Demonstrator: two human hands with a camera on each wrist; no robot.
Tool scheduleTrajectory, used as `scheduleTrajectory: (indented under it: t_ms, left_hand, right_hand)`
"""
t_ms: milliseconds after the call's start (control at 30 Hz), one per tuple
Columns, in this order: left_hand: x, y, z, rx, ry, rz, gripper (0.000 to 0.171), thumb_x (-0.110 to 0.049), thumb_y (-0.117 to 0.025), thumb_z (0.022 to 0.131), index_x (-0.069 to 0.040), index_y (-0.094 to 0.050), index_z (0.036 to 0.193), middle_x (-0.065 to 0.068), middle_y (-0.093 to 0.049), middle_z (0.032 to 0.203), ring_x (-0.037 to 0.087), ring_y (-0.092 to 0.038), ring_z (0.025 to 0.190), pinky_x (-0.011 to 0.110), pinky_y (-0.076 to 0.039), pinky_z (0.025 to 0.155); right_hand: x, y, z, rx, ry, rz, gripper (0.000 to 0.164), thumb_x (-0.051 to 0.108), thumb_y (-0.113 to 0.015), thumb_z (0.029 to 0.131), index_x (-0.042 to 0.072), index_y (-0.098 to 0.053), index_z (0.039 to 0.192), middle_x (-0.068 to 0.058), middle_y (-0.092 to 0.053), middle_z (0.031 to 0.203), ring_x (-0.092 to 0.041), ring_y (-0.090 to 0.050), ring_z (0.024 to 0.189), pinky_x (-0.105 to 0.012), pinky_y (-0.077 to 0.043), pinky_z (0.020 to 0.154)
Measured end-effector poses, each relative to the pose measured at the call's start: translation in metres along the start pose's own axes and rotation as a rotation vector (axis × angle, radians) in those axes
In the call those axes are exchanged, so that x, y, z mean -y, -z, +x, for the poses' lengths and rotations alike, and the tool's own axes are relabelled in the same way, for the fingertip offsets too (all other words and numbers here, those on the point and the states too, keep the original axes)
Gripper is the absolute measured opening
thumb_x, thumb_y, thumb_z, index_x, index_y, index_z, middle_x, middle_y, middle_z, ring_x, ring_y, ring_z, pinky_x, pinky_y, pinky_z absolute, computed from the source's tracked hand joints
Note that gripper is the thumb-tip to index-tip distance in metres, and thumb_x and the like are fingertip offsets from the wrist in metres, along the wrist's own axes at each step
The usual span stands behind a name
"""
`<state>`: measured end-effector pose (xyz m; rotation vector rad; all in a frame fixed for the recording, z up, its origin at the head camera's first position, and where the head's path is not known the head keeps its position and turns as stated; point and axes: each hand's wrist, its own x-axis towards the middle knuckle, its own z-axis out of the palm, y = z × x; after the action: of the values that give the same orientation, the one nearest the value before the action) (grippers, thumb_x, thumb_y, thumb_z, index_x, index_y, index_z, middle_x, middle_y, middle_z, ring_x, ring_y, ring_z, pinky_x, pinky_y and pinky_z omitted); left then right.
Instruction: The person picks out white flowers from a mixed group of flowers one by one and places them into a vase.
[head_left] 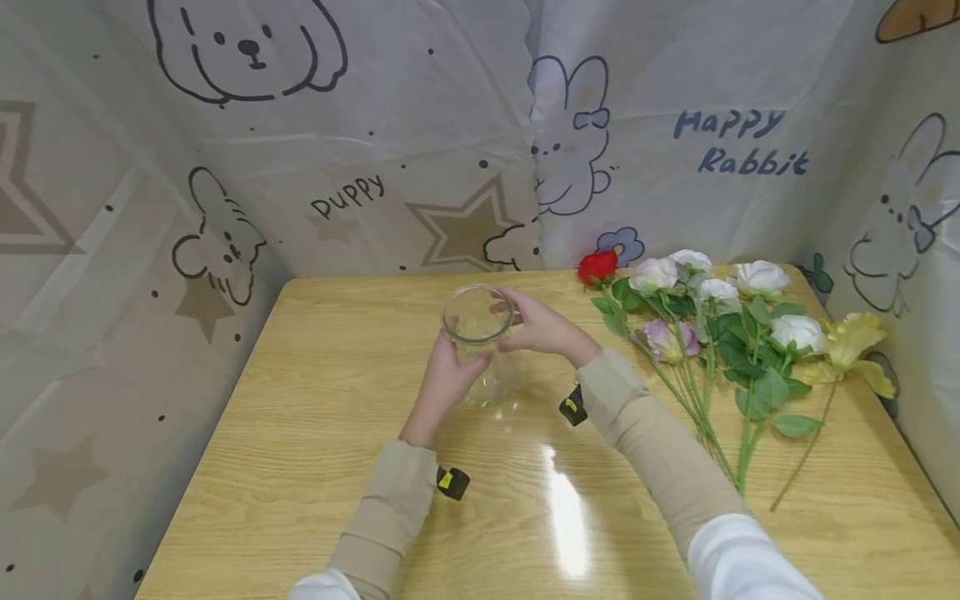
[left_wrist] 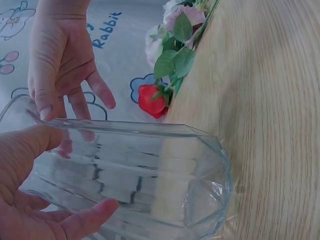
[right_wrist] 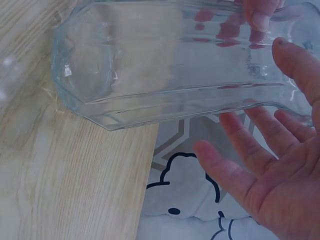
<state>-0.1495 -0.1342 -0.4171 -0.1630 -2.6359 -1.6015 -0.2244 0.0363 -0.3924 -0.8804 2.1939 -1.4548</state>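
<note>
A clear glass vase with a round rim and faceted sides stands upright near the middle of the wooden table. Around its upper part, my left hand holds it, thumb on the near side and fingers on the other. My right hand is at the right side of the neck, its fingers spread and fairly straight. In the right wrist view the right thumb overlaps the glass, while the fingers reach along its edge. Through the vase, part of the left hand's fingers shows.
Artificial flowers lie on the table's right side: a red rose, several white roses, a purple one and a yellow flower. Their green stems point toward the front. Printed cloth walls enclose the table.
</note>
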Motion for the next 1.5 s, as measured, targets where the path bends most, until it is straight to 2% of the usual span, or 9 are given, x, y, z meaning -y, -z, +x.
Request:
scheduleTrajectory:
  t_ms: [233, 433, 533, 667, 767, 900, 1100, 1333, 1500]
  left_hand:
    - [-0.006, -0.009, -0.001, 0.022, -0.034, 0.0, 0.078, -0.008, -0.067, 0.081, 0.0, -0.02, 0.142, 0.022, -0.027, 0.143, 0.035, -0.026, 0.131, 0.052, -0.024, 0.105]
    - [-0.01, -0.019, -0.004, 0.043, -0.019, -0.013, 0.078, -0.01, -0.067, 0.081, -0.003, -0.02, 0.143, 0.02, -0.027, 0.144, 0.033, -0.025, 0.132, 0.051, -0.024, 0.105]
    - [-0.011, -0.023, -0.004, 0.047, -0.034, -0.027, 0.078, -0.009, -0.067, 0.081, -0.003, -0.02, 0.143, 0.02, -0.027, 0.144, 0.033, -0.025, 0.132, 0.051, -0.023, 0.105]
    - [-0.014, -0.029, -0.005, 0.06, -0.064, -0.04, 0.078, -0.008, -0.067, 0.08, -0.003, -0.02, 0.143, 0.019, -0.029, 0.143, 0.034, -0.027, 0.131, 0.051, -0.023, 0.105]
    - [-0.018, -0.033, -0.006, 0.065, -0.053, -0.034, 0.079, -0.008, -0.067, 0.08, -0.002, -0.019, 0.143, 0.02, -0.029, 0.143, 0.033, -0.027, 0.13, 0.05, -0.024, 0.105]
    - [-0.02, -0.038, -0.007, 0.069, -0.032, -0.012, 0.081, -0.009, -0.067, 0.079, 0.001, -0.017, 0.143, 0.024, -0.025, 0.143, 0.035, -0.026, 0.131, 0.05, -0.022, 0.106]
    - [-0.022, -0.043, -0.007, 0.082, -0.078, 0.008, 0.079, -0.007, -0.066, 0.08, 0.003, -0.018, 0.141, 0.027, -0.025, 0.142, 0.037, -0.024, 0.131, 0.051, -0.022, 0.106]
    - [-0.024, -0.045, -0.007, 0.103, -0.062, 0.019, 0.08, -0.01, -0.067, 0.081, 0.001, -0.017, 0.142, 0.025, -0.023, 0.144, 0.036, -0.023, 0.132, 0.05, -0.022, 0.106]
    - [-0.025, -0.046, -0.007, 0.109, -0.064, 0.039, 0.08, -0.011, -0.067, 0.081, 0.005, -0.018, 0.141, 0.026, -0.024, 0.143, 0.036, -0.025, 0.131, 0.049, -0.024, 0.106]
  right_hand:
    - [-0.004, 0.004, -0.016, -0.034, -0.025, -0.01, 0.081, -0.006, -0.067, 0.074, 0.0, -0.023, 0.142, -0.022, -0.038, 0.137, -0.037, -0.045, 0.117, -0.044, -0.044, 0.093]
    - [-0.008, 0.006, -0.029, -0.057, -0.009, -0.002, 0.08, -0.006, -0.067, 0.074, -0.001, -0.024, 0.141, -0.025, -0.04, 0.134, -0.04, -0.043, 0.117, -0.049, -0.041, 0.093]
    - [0.005, 0.008, -0.039, -0.065, -0.005, -0.005, 0.078, -0.008, -0.066, 0.074, -0.005, -0.024, 0.14, -0.029, -0.039, 0.133, -0.042, -0.043, 0.116, -0.05, -0.041, 0.093]
    - [0.003, 0.011, -0.047, -0.075, -0.007, -0.022, 0.079, -0.007, -0.066, 0.074, -0.006, -0.022, 0.14, -0.029, -0.039, 0.133, -0.042, -0.043, 0.117, -0.049, -0.041, 0.094]
    - [-0.012, 0.012, -0.049, -0.087, 0.003, -0.042, 0.081, -0.003, -0.068, 0.074, -0.002, -0.023, 0.141, -0.025, -0.04, 0.134, -0.036, -0.043, 0.119, -0.045, -0.04, 0.096]
    - [-0.015, 0.014, -0.055, -0.106, -0.007, -0.055, 0.081, -0.001, -0.069, 0.074, 0.001, -0.024, 0.142, -0.022, -0.044, 0.132, -0.033, -0.044, 0.119, -0.044, -0.04, 0.096]
    - [-0.018, 0.016, -0.062, -0.133, -0.036, -0.052, 0.08, 0.0, -0.069, 0.074, 0.002, -0.026, 0.142, -0.02, -0.047, 0.13, -0.035, -0.05, 0.109, -0.046, -0.042, 0.093]
    - [-0.025, 0.023, -0.071, -0.124, -0.037, 0.008, 0.082, 0.001, -0.069, 0.075, 0.002, -0.023, 0.142, -0.023, -0.044, 0.13, -0.039, -0.05, 0.109, -0.05, -0.045, 0.089]
    - [-0.031, 0.037, -0.085, -0.176, -0.1, -0.017, 0.074, 0.004, -0.068, 0.079, 0.0, -0.026, 0.141, -0.025, -0.044, 0.13, -0.042, -0.049, 0.11, -0.047, -0.046, 0.088]
